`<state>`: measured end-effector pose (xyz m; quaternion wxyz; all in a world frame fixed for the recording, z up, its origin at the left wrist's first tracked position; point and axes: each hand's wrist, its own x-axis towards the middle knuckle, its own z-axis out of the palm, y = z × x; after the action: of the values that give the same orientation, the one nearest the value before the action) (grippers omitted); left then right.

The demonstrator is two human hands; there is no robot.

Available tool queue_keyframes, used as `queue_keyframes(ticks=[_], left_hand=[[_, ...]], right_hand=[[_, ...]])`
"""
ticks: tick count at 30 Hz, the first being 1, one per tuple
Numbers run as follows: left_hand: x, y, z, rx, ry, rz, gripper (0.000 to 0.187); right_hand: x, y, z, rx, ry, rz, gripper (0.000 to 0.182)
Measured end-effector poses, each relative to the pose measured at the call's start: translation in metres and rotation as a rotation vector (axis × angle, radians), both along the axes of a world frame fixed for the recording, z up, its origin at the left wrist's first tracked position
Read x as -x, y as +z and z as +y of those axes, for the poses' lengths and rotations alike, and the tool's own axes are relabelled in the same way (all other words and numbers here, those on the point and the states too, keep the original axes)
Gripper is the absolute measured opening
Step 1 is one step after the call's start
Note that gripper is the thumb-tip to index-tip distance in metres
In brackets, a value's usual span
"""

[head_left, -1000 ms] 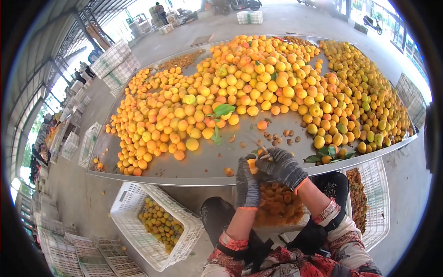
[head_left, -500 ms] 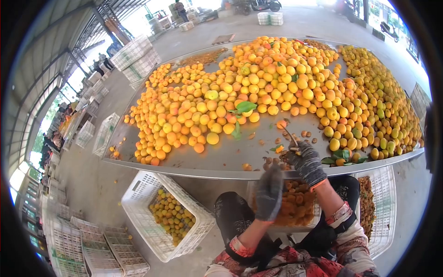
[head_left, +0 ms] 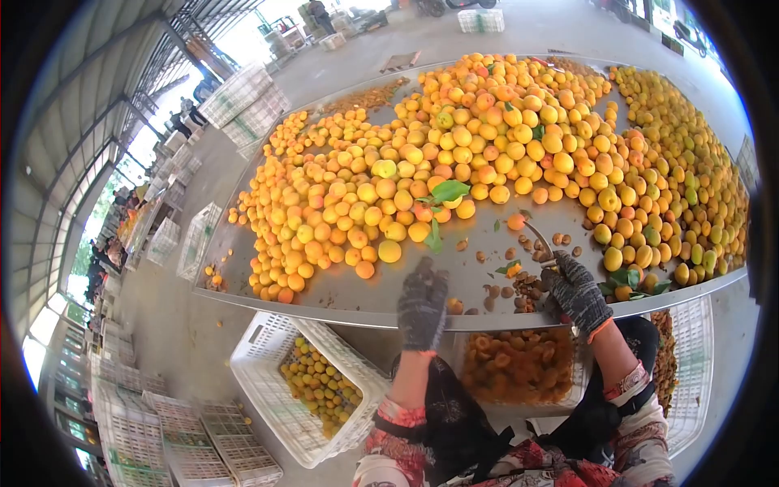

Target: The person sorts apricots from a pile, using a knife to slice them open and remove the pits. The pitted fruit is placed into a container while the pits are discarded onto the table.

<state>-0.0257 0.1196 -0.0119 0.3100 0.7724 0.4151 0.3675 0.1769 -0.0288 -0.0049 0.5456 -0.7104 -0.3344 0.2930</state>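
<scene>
gloved left hand (head_left: 422,302) over table (head_left: 357,294), right hand (head_left: 574,290) apparently gripping knife (head_left: 539,241)

**Orange, yellow and grey on a steel desk**

The desk (head_left: 357,294) is dull silver-grey metal. The apricots (head_left: 487,146) heaped on it run from pale yellow to deep orange, some with a red blush; towards the right edge many are yellow-green. The leaves (head_left: 448,191) among them are bright green. The pits (head_left: 527,286) near the front edge are brown. Both hands wear dark grey speckled knit gloves with orange cuffs: the left hand (head_left: 422,302) and the right hand (head_left: 576,292). The sleeves (head_left: 398,422) carry a red, white and black floral print. The crates (head_left: 280,381) below the front edge are white lattice plastic, and the halved fruit (head_left: 519,365) is dark orange.
</scene>
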Motion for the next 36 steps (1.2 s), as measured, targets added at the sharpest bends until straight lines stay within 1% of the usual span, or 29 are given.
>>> queue_keyframes(ticks=[1,3,4,5,6,7,8,9,10,11,13,15,17,18,19,20,22,23,24,25,26,27,28,29,31,33,34,35,36], left_hand=[[-0.003,0.000,0.014,0.006,-0.005,0.011,0.038],[-0.009,-0.004,0.040,-0.200,0.005,0.144,0.040],[-0.010,-0.017,0.053,-0.199,0.001,0.205,0.047],[-0.013,-0.023,0.057,-0.199,0.005,0.213,0.047],[-0.014,-0.026,0.063,0.009,-0.061,0.412,0.050],[-0.015,-0.025,0.077,0.208,-0.092,0.588,0.054],[-0.016,-0.047,0.089,0.031,-0.090,0.497,0.055],[-0.018,-0.070,0.096,-0.134,-0.099,0.417,0.056],[-0.021,-0.059,0.095,-0.065,-0.097,0.437,0.056],[-0.024,-0.046,0.092,0.010,-0.107,0.460,0.055],[-0.029,-0.036,0.099,0.011,-0.049,0.484,0.054],[-0.033,-0.028,0.102,0.014,-0.003,0.500,0.053],[-0.036,-0.022,0.097,-0.019,-0.029,0.455,0.053],[-0.037,-0.024,0.096,-0.029,-0.036,0.455,0.053],[-0.038,-0.030,0.096,-0.038,-0.096,0.366,0.054],[-0.039,-0.036,0.097,-0.047,-0.157,0.277,0.054],[-0.040,-0.051,0.101,-0.027,-0.159,0.298,0.054],[-0.039,-0.054,0.096,0.007,-0.149,0.325,0.055],[-0.039,-0.041,0.084,0.010,-0.170,0.325,0.055],[-0.037,-0.030,0.072,0.021,-0.118,0.177,0.052],[-0.038,-0.022,0.056,0.049,-0.071,0.026,0.049],[-0.037,-0.017,0.046,0.301,-0.168,-0.271,0.047],[-0.035,-0.012,0.036,0.560,-0.257,-0.558,0.046],[-0.035,-0.004,0.019,0.587,-0.292,-0.552,0.046],[-0.030,0.028,-0.014,0.650,-0.390,-0.865,0.047],[-0.021,0.040,-0.038,0.717,-0.437,-0.892,0.047],[-0.017,0.045,-0.051,0.781,-0.462,-0.921,0.047],[-0.015,0.051,-0.062,0.778,-0.473,-0.922,0.047],[-0.014,0.057,-0.072,0.748,-0.533,-0.934,0.045]], right_hand=[[0.000,-0.003,0.001,0.006,-0.005,0.011,0.042],[0.002,0.002,0.008,-0.106,0.023,0.269,0.045],[-0.002,-0.003,0.004,-0.103,0.021,0.276,0.045],[-0.007,-0.013,-0.004,-0.047,0.056,0.105,0.043],[-0.006,-0.019,0.002,-0.015,0.112,-0.070,0.042],[0.006,0.006,0.005,-0.032,0.032,0.313,0.037],[0.011,0.010,0.008,-0.165,-0.001,0.475,0.032],[0.011,0.009,0.006,-0.169,0.020,0.399,0.031],[0.008,0.005,0.004,-0.169,0.022,0.324,0.030],[0.007,0.004,0.004,-0.182,0.049,0.327,0.030],[0.007,0.002,0.004,-0.193,0.029,0.493,0.030],[0.007,0.002,0.006,-0.201,0.039,0.480,0.028],[0.007,0.002,0.004,-0.204,0.034,0.465,0.026],[0.007,0.000,0.003,-0.228,0.079,0.383,0.026],[0.008,-0.002,0.001,-0.252,0.120,0.299,0.027],[0.010,0.001,-0.001,-0.265,0.110,0.293,0.027],[0.015,0.009,-0.005,-0.217,0.041,0.393,0.027],[0.017,0.014,-0.005,-0.220,0.028,0.389,0.027],[0.018,0.017,-0.005,-0.223,0.016,0.302,0.028],[0.019,0.014,-0.011,-0.211,-0.012,0.216,0.029],[0.013,-0.014,-0.008,-0.251,-0.023,0.003,0.033],[0.003,-0.037,-0.011,-0.286,-0.027,-0.218,0.037],[0.010,-0.015,-0.015,-0.327,-0.073,0.235,0.038],[0.019,0.005,-0.017,-0.384,-0.118,0.688,0.038],[0.014,-0.018,-0.021,-0.458,-0.167,0.725,0.038],[0.013,-0.019,-0.035,-0.535,-0.189,0.770,0.038],[0.013,-0.016,-0.046,-0.532,-0.091,0.753,0.037],[0.013,-0.012,-0.055,-0.527,0.006,0.736,0.037],[0.014,-0.009,-0.063,-0.536,0.001,0.728,0.037]])
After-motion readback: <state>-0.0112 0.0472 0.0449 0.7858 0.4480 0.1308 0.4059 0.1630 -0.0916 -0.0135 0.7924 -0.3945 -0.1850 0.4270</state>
